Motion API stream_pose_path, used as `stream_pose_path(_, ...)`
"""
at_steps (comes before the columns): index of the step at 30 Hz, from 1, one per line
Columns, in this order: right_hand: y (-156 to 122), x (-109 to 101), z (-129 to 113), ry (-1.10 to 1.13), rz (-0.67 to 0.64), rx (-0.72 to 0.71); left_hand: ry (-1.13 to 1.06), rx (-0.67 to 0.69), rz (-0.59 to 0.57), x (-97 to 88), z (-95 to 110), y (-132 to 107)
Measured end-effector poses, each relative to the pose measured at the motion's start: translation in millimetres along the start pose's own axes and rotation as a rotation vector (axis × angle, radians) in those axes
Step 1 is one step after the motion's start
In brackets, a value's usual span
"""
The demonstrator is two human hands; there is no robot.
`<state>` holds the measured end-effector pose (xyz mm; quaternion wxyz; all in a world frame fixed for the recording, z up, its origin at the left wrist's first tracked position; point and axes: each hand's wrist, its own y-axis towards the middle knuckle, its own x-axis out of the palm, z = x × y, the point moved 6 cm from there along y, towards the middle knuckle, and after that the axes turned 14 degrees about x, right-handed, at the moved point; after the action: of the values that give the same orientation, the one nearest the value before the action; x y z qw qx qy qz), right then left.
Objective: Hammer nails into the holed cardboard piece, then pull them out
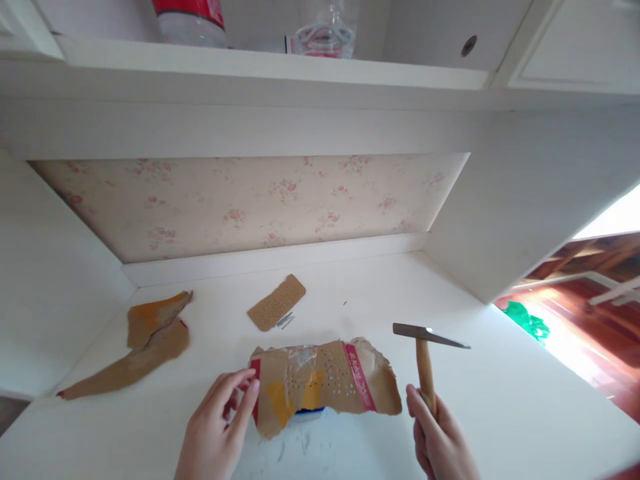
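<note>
My right hand (pixel 440 433) is wrapped round the wooden handle of a hammer (pixel 425 363). Its dark metal head is raised, with a tapered end pointing right. A torn piece of brown cardboard (pixel 333 377) lies in front of me, dotted with small holes and crossed by pink and orange tape. At its left edge, by a red strip, the thumb and fingers of my left hand (pixel 220 423) pinch the cardboard. Beneath the cardboard, part of a blue-edged object (pixel 310 415) shows; most of it is hidden.
Behind the cardboard lie a smaller perforated cardboard piece (pixel 277 302) and several nails (pixel 285 321). Torn cardboard scraps (pixel 150 340) rest at the left on the white surface (pixel 380 293). Side panels stand left and right; overhead, a shelf (pixel 270 67) holds bottles.
</note>
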<state>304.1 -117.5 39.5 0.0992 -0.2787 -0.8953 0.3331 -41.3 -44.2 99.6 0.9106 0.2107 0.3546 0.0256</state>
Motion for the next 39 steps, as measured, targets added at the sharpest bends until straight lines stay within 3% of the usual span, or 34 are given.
stream_pose_path(4, 5, 2, 19, 0.114, -0.027, 0.078, -0.006, -0.168, -0.003, -8.8, -36, -17)
stream_pose_path(8, 14, -1, 32, 0.063, -0.045, 0.074, 0.049, -0.192, -0.026, -12.3, -46, -13)
stream_pose_path(11, 21, -4, 42, 0.039, -0.074, 0.084, 0.123, -0.109, -0.106, -9.8, -39, 16)
stream_pose_path(15, 28, -7, 49, 0.036, -0.101, 0.063, 0.305, 0.052, -0.322, 5.2, -26, 73)
stream_pose_path(17, 29, -9, 49, 0.038, -0.105, 0.039, 0.46, 0.14, -0.496, 20.4, -23, 100)
stream_pose_path(22, 28, -11, 48, 0.025, -0.106, 0.021, 0.478, 0.245, -0.743, 60.6, -25, 138)
stream_pose_path(28, 28, -10, 49, 0.0, -0.12, 0.017, 0.488, 0.365, -0.913, 93.8, -31, 142)
stream_pose_path(39, 43, -12, 59, 0.014, -0.098, 0.063, 0.645, 0.478, -0.992, 121.0, -65, 131)
